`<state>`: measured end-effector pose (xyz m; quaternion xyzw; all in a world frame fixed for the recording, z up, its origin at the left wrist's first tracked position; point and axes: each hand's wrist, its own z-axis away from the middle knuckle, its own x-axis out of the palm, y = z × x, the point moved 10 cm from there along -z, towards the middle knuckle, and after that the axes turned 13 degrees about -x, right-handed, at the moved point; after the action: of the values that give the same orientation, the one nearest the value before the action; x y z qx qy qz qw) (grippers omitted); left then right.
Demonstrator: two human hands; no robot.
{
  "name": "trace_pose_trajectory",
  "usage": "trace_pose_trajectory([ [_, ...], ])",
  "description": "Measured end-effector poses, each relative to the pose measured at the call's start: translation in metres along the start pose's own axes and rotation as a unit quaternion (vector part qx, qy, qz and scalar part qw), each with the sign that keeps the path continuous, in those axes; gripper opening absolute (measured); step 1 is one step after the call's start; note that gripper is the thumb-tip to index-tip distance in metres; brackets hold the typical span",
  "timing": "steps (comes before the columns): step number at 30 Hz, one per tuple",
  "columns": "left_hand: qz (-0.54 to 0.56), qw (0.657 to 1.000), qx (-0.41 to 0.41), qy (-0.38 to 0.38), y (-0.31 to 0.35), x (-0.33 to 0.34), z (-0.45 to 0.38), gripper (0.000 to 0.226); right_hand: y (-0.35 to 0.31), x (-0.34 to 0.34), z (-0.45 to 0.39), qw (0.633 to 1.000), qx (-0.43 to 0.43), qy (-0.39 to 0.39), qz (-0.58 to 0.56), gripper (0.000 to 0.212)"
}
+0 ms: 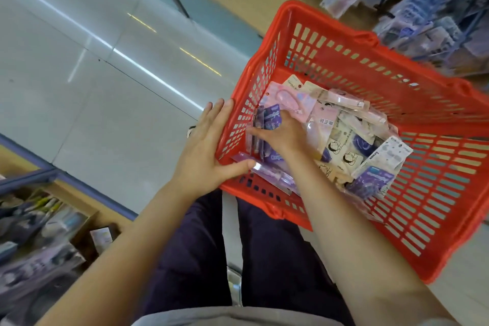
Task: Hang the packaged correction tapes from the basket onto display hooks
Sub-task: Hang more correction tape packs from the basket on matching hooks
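Against basket (344, 61) rim, left hand (209, 148) flat.

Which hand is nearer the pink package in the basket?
Right. The right hand is inside the basket, just below the pink package; the left hand rests outside the basket wall.

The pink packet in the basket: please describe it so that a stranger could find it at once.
Find the red basket on the floor, then the pile of packets in its near left corner. At the far end of that pile, just beyond the right hand, lies the pink packet. It is the only plain pink one with a pink oval shape; its neighbours are purple or cream.
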<state>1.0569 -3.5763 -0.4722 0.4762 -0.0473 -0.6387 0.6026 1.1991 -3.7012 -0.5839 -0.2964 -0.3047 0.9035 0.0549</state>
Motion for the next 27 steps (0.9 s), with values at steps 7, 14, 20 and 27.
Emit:
trace_pose_trajectory([
  [7, 0.007, 1.0, 0.011, -0.001, 0.005, 0.001, 0.0, 0.109, 0.006, -0.006, -0.01, 0.999, 0.028, -0.01, -0.027, 0.081],
  [14, -0.014, 0.999, 0.023, 0.03, 0.011, -0.003, 0.004, 0.105, 0.016, 0.0, -0.004, 0.987, 0.027, 0.011, -0.155, 0.064],
  [20, -0.122, 0.974, 0.106, 0.16, 0.051, -0.017, 0.019, 0.086, 0.035, -0.026, 0.014, 0.966, 0.031, 0.053, -0.252, 0.034],
  [27, 0.064, 0.998, -0.018, -0.021, 0.083, 0.038, -0.018, 0.068, 0.039, -0.083, 0.036, 0.915, 0.005, 0.064, -0.399, 0.036],
])
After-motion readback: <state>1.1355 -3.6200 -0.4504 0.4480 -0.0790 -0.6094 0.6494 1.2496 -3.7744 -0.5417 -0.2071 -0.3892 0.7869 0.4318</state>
